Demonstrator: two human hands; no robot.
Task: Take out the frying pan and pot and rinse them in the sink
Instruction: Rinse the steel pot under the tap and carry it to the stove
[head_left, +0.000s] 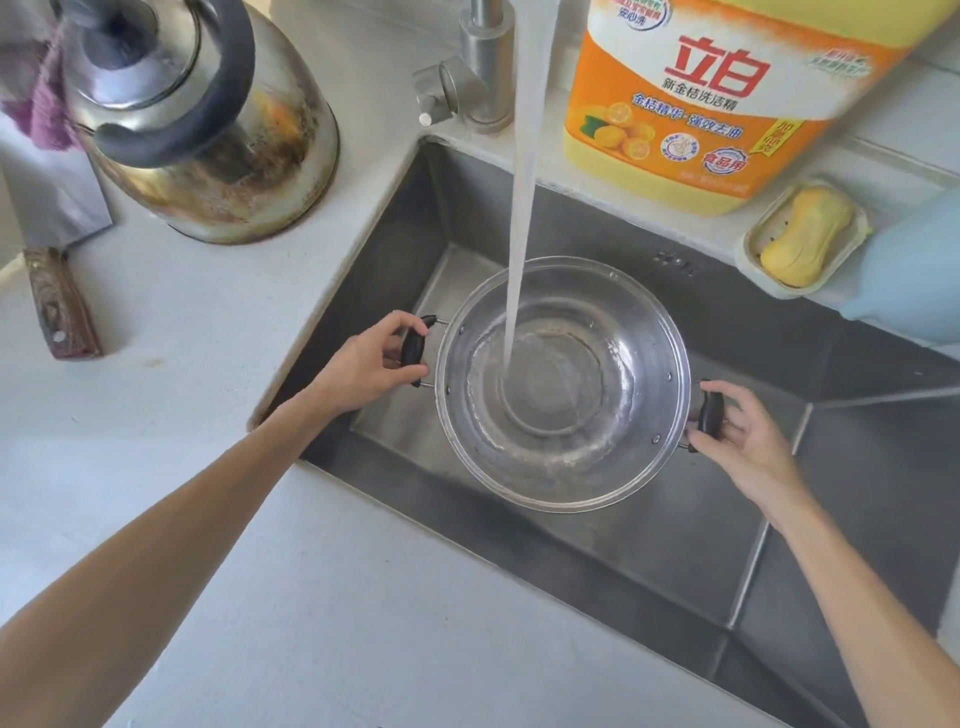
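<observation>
Head: pot in sink, water pouring in.

A stained kettle stands beside a cleaver on the counter; a detergent bottle stands near yellow soap.

Detergent bottle label: 立白, 新金桔洗洁精, 金桔精华·强效去油, 食品用 in red seal.
</observation>
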